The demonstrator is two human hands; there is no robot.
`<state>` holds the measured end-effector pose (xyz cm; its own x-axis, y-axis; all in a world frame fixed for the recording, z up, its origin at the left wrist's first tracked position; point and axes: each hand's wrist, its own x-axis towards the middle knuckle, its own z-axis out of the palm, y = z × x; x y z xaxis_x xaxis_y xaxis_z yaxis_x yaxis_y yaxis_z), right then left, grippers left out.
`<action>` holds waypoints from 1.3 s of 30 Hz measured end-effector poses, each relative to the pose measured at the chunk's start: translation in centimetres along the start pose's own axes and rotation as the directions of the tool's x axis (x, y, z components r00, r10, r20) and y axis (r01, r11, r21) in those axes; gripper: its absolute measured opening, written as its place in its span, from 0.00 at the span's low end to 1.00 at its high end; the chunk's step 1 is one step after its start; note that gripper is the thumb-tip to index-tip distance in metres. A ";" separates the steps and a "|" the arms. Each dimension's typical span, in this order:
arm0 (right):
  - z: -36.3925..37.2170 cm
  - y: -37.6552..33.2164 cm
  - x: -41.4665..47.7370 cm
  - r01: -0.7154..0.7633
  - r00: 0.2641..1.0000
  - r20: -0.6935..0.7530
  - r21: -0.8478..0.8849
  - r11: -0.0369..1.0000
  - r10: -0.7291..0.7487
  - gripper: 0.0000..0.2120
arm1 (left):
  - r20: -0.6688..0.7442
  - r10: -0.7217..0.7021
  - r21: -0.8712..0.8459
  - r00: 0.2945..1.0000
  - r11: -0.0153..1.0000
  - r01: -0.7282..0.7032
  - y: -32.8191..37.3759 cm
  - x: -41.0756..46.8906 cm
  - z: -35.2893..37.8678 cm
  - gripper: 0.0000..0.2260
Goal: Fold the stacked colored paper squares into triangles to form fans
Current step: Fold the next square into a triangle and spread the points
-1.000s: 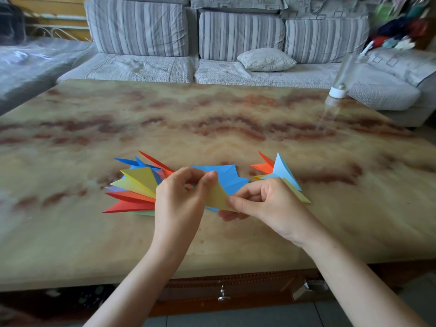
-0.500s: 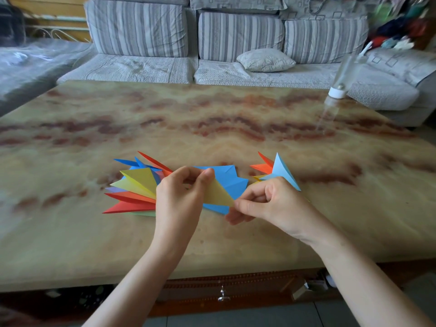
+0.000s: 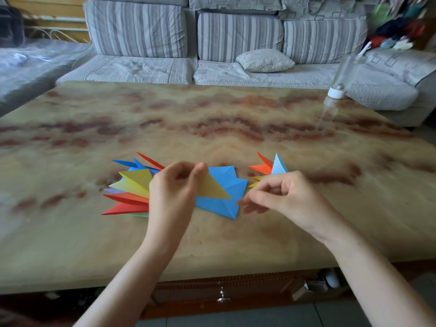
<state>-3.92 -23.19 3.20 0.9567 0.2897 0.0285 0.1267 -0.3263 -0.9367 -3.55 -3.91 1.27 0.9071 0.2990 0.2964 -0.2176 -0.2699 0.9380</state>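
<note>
On the marble table (image 3: 212, 244), a big fan of folded triangles (image 3: 132, 192) lay left and a smaller fan (image 3: 271, 168) right. Your left hand (image 3: 174, 192) pinched a yellow triangle (image 3: 212, 188) above blue paper (image 3: 221, 206). Your right hand (image 3: 283, 194) was curled beside its tip, grasping nothing.

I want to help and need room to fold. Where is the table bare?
Bare: the far half of the table, from the papers to the sofa side, left of the bottle; and both near corners. Crowded: the middle, where left fan, blue paper and right fan lie.
</note>
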 end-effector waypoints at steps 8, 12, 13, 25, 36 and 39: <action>2.5 0.1 0.7 0.072 0.976 -0.210 0.093 0.993 -0.051 0.04 | 0.128 0.028 0.010 0.991 1.000 -0.029 0.3 -2.0 1.8 0.05; 2.3 0.0 0.9 0.067 0.981 -0.190 0.104 0.992 -0.047 0.01 | 0.142 0.002 -0.074 0.990 0.997 0.009 0.4 -2.1 1.6 0.05; 2.3 0.0 0.9 0.064 0.983 -0.178 0.107 0.992 -0.044 0.01 | 0.144 0.002 -0.080 0.990 0.997 0.010 0.5 -2.1 1.5 0.06; 0.9 -0.2 0.3 -0.035 0.999 0.039 0.044 0.998 0.034 0.04 | 0.067 -0.095 -0.200 0.993 0.974 0.107 0.0 -1.0 0.9 0.09; -1.8 -0.2 -0.6 -0.102 0.995 -0.021 -0.028 0.994 0.102 0.06 | 0.069 -0.030 -0.148 0.997 0.988 0.040 -0.1 -0.5 0.4 0.09; -1.0 -0.5 -0.4 -0.104 0.993 -0.044 0.029 0.994 0.105 0.18 | 0.148 -0.048 -0.126 0.988 0.990 0.067 -0.3 -1.4 1.5 0.09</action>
<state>-4.14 -24.03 4.04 0.9754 0.2136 -0.0548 0.0189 -0.3289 -0.9442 -4.23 -5.64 0.30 0.9597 0.1727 0.2215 -0.2004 -0.1314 0.9709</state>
